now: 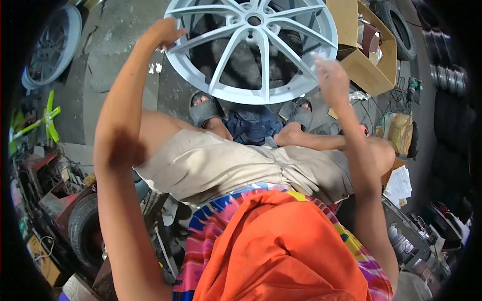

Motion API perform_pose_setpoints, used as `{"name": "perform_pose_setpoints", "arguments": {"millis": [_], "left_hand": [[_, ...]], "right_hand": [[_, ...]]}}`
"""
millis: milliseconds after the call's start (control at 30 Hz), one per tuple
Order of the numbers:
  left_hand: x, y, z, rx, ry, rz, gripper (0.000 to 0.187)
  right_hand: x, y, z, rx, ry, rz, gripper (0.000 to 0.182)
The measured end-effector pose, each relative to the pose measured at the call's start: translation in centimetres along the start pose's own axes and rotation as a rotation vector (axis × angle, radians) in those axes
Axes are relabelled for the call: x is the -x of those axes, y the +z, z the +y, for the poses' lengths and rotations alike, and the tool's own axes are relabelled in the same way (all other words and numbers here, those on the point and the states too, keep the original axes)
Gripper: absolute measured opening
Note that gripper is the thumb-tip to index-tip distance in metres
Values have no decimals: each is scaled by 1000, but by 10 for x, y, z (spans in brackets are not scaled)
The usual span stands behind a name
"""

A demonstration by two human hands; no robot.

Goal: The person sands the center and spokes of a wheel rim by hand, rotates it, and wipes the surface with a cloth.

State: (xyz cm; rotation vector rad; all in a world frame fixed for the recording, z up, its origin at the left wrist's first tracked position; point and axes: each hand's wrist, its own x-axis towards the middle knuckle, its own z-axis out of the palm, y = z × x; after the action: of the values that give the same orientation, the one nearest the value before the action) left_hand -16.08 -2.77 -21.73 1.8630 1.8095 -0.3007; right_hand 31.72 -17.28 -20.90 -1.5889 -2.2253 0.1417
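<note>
A pale grey multi-spoke alloy wheel rim (264, 65) lies face up in front of my feet, cut off by the top of the view. My left hand (166, 34) is at its left edge, the fingers curled over the outer lip. Close by the right edge of the rim is my right hand (333, 83), smeared by motion, its fingertips overlapping the lip in this view. The blur hides how its fingers are set.
A cardboard box (379, 70) with its flaps up stands right of the rim, beside a tyre (394, 25). Another wheel (52, 47) is at the upper left, above a green fan (47, 118). Cables (394, 98) lie at the right. A dark cloth (253, 123) sits between my sandals.
</note>
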Motion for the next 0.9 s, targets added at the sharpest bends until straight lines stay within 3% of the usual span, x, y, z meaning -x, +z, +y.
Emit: {"name": "perform_pose_setpoints", "arguments": {"millis": [67, 133, 200, 233, 300, 400, 633, 733, 800, 833, 900], "left_hand": [[16, 2, -26, 65, -82, 110, 64], [29, 4, -33, 104, -278, -4, 60], [26, 30, -49, 440, -376, -158, 52], [30, 36, -44, 418, -377, -157, 52], [41, 49, -27, 850, -472, -115, 48], [48, 59, -19, 1021, -429, -48, 48], [35, 59, -20, 960, -494, -19, 45], [12, 48, -36, 751, -492, 36, 44], [-5, 19, -53, 242, -242, 27, 48], [-2, 9, -46, 255, -244, 32, 48], [-2, -3, -17, 492, -136, 241, 58]], "right_hand": [[-21, -5, 31, 34, 35, 41, 26], [-37, -2, 47, 138, 58, 96, 30], [-51, 11, 55, 110, 69, 131, 30], [-55, 18, 59, 98, 76, 155, 31], [-62, 33, 62, 62, 72, 146, 32], [-75, 56, 65, 12, 84, 133, 36], [-88, 60, 69, -21, 244, 3, 44], [-81, 56, 67, -64, 203, 28, 44], [-74, 47, 68, -62, 174, 28, 44], [-71, 40, 68, -66, 145, 34, 45], [-58, 10, 64, -31, 158, -55, 44]]}}
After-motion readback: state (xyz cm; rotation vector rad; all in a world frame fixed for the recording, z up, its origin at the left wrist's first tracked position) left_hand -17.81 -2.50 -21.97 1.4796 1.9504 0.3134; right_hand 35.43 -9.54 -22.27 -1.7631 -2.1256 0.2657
